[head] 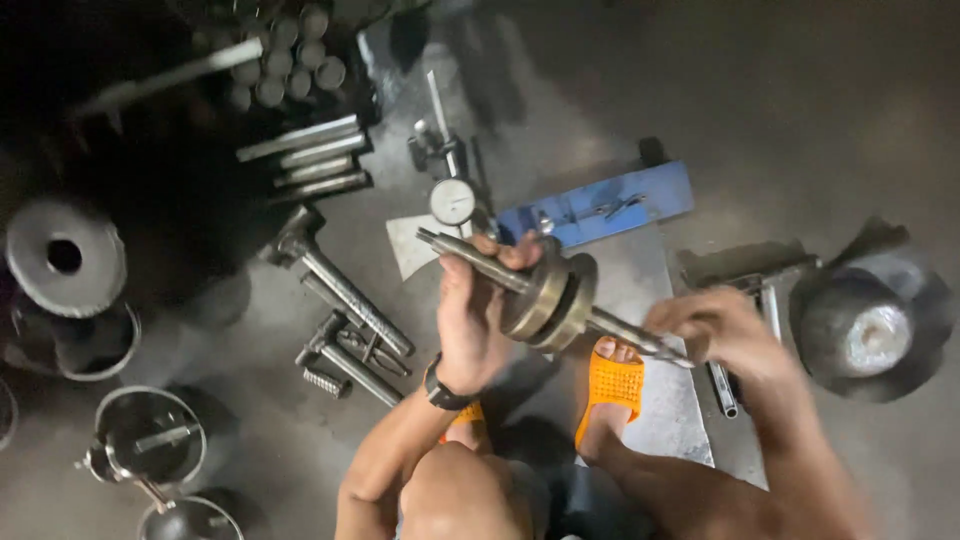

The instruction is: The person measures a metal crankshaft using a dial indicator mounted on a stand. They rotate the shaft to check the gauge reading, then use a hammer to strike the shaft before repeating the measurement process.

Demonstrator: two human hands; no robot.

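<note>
I hold a metal crankshaft (548, 296), two round webs on a long shaft, above the floor at the centre of the head view. My left hand (478, 310) grips the shaft just left of the webs, a dark watch on its wrist. My right hand (722, 330) closes around the right end of the shaft. Directly below are my knee and my feet in orange sandals (612, 392).
A dial gauge on a stand (452, 200) and a blue metal block (598, 206) lie behind the crankshaft. Steel rods (310, 158), a hammer-like tool (345, 290) and pins sit left. Round metal bowls (150, 430) stand at lower left, a heavy disc (65, 256) far left, a dark round part (868, 330) right.
</note>
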